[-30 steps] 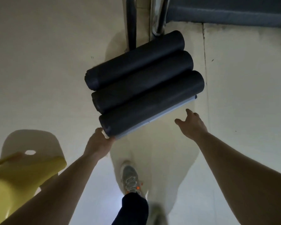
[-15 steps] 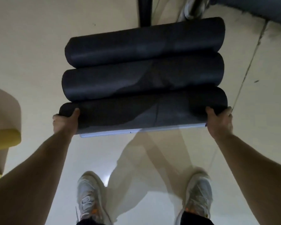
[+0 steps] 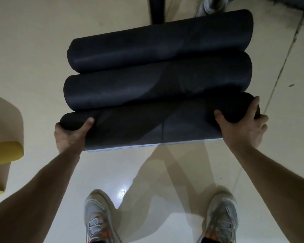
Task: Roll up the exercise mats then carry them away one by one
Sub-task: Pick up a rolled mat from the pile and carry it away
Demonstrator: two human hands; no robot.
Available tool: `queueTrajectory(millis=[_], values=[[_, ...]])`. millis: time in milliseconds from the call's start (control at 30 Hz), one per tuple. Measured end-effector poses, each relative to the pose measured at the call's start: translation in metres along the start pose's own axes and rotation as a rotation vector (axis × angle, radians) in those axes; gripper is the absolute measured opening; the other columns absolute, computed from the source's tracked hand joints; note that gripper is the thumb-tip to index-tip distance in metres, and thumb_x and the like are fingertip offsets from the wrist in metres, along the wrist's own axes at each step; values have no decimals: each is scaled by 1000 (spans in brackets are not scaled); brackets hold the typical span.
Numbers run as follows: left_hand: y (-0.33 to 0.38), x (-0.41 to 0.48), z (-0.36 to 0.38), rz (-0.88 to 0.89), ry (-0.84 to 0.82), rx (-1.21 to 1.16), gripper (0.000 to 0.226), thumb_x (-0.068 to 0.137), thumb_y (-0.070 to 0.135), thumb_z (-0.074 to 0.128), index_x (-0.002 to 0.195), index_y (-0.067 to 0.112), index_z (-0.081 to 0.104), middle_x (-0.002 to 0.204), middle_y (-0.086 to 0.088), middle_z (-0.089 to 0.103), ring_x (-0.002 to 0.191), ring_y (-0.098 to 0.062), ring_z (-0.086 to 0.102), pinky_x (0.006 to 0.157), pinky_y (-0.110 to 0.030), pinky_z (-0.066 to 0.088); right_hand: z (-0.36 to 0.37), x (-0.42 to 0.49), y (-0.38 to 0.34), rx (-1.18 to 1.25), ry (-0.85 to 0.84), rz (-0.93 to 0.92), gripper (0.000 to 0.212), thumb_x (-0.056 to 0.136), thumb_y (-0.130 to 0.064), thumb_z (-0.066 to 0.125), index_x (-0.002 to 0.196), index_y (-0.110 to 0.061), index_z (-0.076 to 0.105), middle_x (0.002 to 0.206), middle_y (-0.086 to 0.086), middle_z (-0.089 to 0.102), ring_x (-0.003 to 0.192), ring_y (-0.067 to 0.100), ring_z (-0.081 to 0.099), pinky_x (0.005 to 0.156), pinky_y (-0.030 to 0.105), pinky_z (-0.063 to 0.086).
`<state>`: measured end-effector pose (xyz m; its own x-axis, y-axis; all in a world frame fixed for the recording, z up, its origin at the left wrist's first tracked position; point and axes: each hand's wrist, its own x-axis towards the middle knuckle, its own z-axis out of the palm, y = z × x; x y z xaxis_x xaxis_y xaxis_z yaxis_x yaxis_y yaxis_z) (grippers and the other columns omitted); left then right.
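3 dark rolled mats lie side by side, touching, on the pale floor (image 3: 33, 50). The left hand (image 3: 69, 135) and right hand (image 3: 242, 127) each close their fingers around an end of the nearest mat (image 3: 156, 125), whose loose light edge faces the person's grey shoes (image 3: 98, 220). A yellow chair (image 3: 2, 151) stands at left.

Dim light; a glare spot on the glossy cream floor (image 3: 121, 193) between my shoes; crossed shadows there. Edges bend, slightly soft.
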<state>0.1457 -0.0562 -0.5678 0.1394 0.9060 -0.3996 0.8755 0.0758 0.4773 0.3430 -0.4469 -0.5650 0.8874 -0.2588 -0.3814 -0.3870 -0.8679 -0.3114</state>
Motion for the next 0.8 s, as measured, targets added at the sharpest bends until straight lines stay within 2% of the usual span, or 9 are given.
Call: queueTrajectory(millis=[133, 300, 400, 467, 500, 533, 600, 667, 800], values=[[-7, 11, 16, 4, -17, 168, 117, 60, 59, 90, 144, 8, 28, 145, -18, 37, 135, -43, 41, 111, -57, 38, 10, -2, 8, -100, -51, -56, 126, 68, -80, 72, 161, -39, -4, 137, 33, 34, 119, 54, 45, 103, 64, 44], [7, 7, 12, 40, -47, 394, 123, 65, 60, 86, 151, 4, 17, 151, -21, 30, 139, -45, 30, 115, -53, 30, 7, -1, 0, -92, -75, 13, 129, 71, -77, 73, 162, -38, -9, 147, 33, 28, 127, 57, 41, 105, 65, 41], [25, -4, 6, 565, -49, 626, 87, 78, 41, 81, 150, 21, 37, 151, -18, 36, 135, -44, 35, 112, -55, 31, 12, -27, -11, 93, -74, 361, 143, 63, -88, 66, 164, -21, -10, 159, 28, 23, 137, 56, 38, 113, 63, 36], [40, -12, 7, 917, -232, 707, 57, 84, 23, 75, 138, 27, 57, 143, -10, 51, 126, -42, 49, 104, -51, 41, 30, -55, -25, 334, -225, 572, 124, 74, -89, 58, 162, -12, 17, 155, 26, 40, 130, 51, 51, 112, 62, 42], [51, -17, 11, 975, -376, 747, 56, 86, 24, 71, 140, 29, 56, 145, -5, 51, 128, -38, 50, 103, -48, 44, 44, -68, -35, 460, -319, 604, 116, 72, -93, 56, 154, -14, 32, 146, 23, 53, 119, 46, 61, 105, 63, 49], [61, -23, 16, 972, -509, 795, 63, 87, 34, 69, 146, 31, 49, 150, -1, 47, 133, -33, 48, 106, -45, 44, 60, -79, -44, 570, -389, 616, 124, 61, -98, 60, 150, -16, 32, 140, 19, 59, 111, 41, 66, 98, 63, 55], [78, -30, 32, 942, -641, 912, 92, 79, 67, 68, 156, 31, 33, 158, 2, 35, 141, -29, 38, 112, -44, 40, 101, -90, -55, 764, -420, 638, 165, 29, -99, 75, 155, -35, -10, 149, 10, 53, 120, 37, 65, 99, 58, 55], [85, -34, 47, 952, -646, 1031, 117, 63, 87, 64, 158, 29, 25, 156, 1, 30, 142, -28, 35, 111, -46, 40, 124, -100, -68, 960, -369, 645, 179, 18, -87, 88, 140, -49, -37, 158, 4, 42, 130, 36, 59, 103, 58, 53], [81, -35, 55, 996, -546, 1101, 128, 49, 95, 63, 152, 25, 31, 146, -1, 39, 133, -29, 42, 105, -48, 46, 130, -113, -78, 1140, -215, 627, 177, 18, -77, 95, 147, -56, -25, 160, 1, 39, 132, 34, 56, 102, 58, 54]])
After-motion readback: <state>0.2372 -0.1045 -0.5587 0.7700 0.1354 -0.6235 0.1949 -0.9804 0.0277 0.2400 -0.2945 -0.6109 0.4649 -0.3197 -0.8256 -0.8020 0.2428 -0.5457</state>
